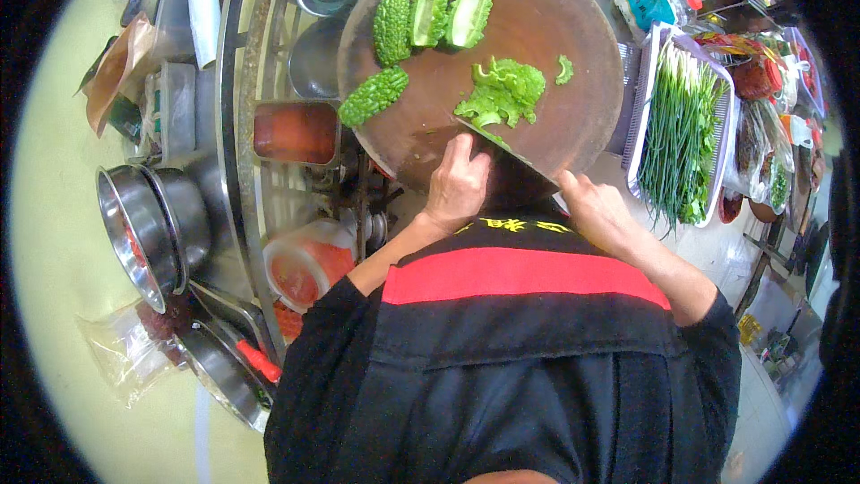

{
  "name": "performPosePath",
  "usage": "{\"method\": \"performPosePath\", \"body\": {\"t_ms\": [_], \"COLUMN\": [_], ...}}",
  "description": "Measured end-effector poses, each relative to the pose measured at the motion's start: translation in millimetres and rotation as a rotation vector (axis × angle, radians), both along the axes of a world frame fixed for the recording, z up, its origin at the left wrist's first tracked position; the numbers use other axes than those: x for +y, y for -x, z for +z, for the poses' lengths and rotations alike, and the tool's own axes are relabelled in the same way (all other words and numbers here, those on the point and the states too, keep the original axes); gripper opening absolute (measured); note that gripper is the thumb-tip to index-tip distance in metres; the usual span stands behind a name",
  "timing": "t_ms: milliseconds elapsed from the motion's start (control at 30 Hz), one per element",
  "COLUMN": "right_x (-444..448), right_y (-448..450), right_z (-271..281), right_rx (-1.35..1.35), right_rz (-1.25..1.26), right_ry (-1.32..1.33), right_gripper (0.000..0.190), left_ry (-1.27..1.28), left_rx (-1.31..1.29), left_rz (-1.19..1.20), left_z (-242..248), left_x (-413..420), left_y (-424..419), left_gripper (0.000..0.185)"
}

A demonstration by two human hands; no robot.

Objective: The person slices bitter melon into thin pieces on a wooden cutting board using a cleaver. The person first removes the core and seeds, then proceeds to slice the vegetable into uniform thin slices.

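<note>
On a round wooden chopping block (430,141) lie several pieces of bitter melon. Two halves (430,10) show their hollowed cut sides, and two pieces (392,28) lie skin side up at the left. A heap of thin bitter melon slices (507,89) sits right of the middle, one small slice (564,70) apart from it. My right hand (591,205) is closed round the handle end of a knife (517,156), whose blade slants up-left along the heap's near edge. My left hand (460,178) is bent near the blade at the block's near edge; what its fingertips touch is hidden.
Right of the block stands a white plastic basket (717,181) of green chives. A rectangular container of red sauce (295,132) and a plastic tub of red food (302,272) are at the left, beside a metal rack (235,81). Steel pots (138,235) stand farther left.
</note>
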State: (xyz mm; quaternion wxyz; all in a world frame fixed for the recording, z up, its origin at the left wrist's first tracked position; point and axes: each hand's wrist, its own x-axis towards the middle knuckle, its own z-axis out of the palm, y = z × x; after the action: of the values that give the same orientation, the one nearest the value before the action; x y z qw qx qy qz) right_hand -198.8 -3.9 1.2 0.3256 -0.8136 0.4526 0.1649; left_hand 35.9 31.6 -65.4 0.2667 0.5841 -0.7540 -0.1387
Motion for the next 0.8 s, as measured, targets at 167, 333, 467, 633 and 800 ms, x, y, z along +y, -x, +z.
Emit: {"method": "performPosePath", "body": {"t_ms": [167,333,467,633,800], "right_x": [-2.1,-0.4,3.8,-2.8,0.9], "right_y": [18.5,14.8,9.7,-5.6,1.5], "right_z": [-2.9,21.7,37.2,19.9,22.2], "right_rx": [-0.131,-0.155,-0.087,-0.192,0.042], "right_rz": [-0.194,-0.071,0.022,0.060,0.047], "right_ry": [-0.046,0.062,0.057,0.110,-0.034], "right_gripper": [0.015,0.018,0.018,0.023,0.024], "left_ry": [0.035,0.070,0.086,0.044,0.016], "left_rx": [0.059,0.038,0.025,0.002,0.008], "left_rz": [-0.006,0.007,0.010,0.007,0.024], "left_z": [-0.7,-1.5,-4.4,-1.7,-0.4], "left_x": [-3.1,-2.4,-2.4,-1.1,-3.9], "left_y": [-1.0,-1.3,-1.3,-1.9,-1.6], "left_gripper": [0.022,0.023,0.025,0.024,0.020]}}
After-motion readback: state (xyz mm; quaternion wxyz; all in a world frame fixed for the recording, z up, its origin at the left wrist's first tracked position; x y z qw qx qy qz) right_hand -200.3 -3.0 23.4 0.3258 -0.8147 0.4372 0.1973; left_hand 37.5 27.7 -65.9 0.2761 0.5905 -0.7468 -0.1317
